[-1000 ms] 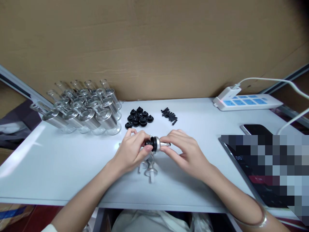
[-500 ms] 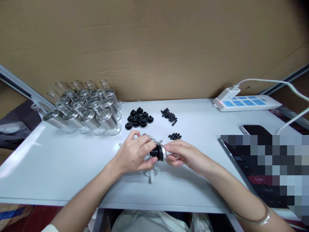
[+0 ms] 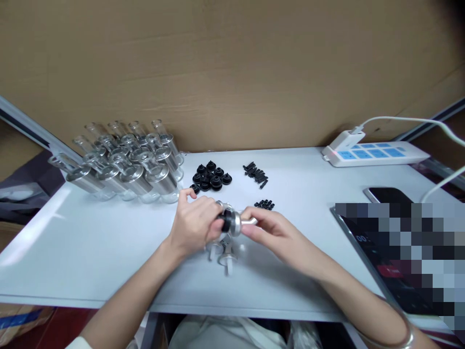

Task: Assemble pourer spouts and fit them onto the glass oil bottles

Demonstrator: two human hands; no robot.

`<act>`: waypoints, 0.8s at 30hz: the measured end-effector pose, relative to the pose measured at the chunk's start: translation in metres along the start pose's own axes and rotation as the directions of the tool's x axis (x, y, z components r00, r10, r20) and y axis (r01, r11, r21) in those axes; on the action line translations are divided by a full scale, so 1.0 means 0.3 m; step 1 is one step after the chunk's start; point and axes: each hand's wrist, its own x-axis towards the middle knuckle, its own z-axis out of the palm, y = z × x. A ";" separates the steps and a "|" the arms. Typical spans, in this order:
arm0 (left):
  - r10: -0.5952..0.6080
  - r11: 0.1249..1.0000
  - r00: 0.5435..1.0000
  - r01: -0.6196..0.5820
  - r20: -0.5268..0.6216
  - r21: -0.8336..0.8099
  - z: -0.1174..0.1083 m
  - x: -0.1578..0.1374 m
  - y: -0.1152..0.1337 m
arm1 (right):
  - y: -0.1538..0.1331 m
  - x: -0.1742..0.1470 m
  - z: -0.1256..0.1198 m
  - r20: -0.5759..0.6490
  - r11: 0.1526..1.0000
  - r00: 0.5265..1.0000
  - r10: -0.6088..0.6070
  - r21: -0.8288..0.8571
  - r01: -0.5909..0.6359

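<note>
My left hand (image 3: 196,220) is closed round a ribbed black stopper (image 3: 227,221), held above the middle of the table. On the stopper's right end sits a silver metal pourer top (image 3: 237,224) with a short bent spout. The fingers and thumb of my right hand (image 3: 278,232) pinch this spout. Below my hands lie several more metal pourer tops (image 3: 228,261), partly covered by my left hand. Just beyond it a pile of black rubber stoppers (image 3: 210,177) rests on the table.
Glass bottles with metal sleeves (image 3: 134,179) stand in rows at the back left. Small black strips (image 3: 256,173) and little black caps (image 3: 264,205) lie past my right hand. To the right are a power strip (image 3: 378,154), a phone (image 3: 387,195) and a tablet (image 3: 378,271).
Both hands have shifted slightly left with the stopper and its metal top. My left fingers have wrapped further round the stopper, and my right fingers have changed their hold on the spout.
</note>
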 end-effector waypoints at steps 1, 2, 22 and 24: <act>-0.059 0.998 0.998 0.058 -0.028 -0.026 -0.001 -0.004 -0.012 | -0.003 -0.004 -0.009 -0.054 0.995 0.997 -0.052 -0.087 0.047; -0.117 0.993 0.992 0.114 -0.057 -0.042 -0.002 -0.008 -0.025 | -0.006 -0.007 -0.018 -0.106 0.983 0.988 -0.111 -0.155 0.094; -0.495 0.834 0.797 0.326 0.345 0.445 0.006 0.127 -0.128 | 0.019 0.019 -0.083 -0.584 0.955 0.758 -0.290 -0.230 0.188; -0.505 0.822 0.767 0.289 0.395 0.491 0.019 0.160 -0.129 | 0.023 0.022 -0.084 -0.577 0.955 0.763 -0.291 -0.230 0.189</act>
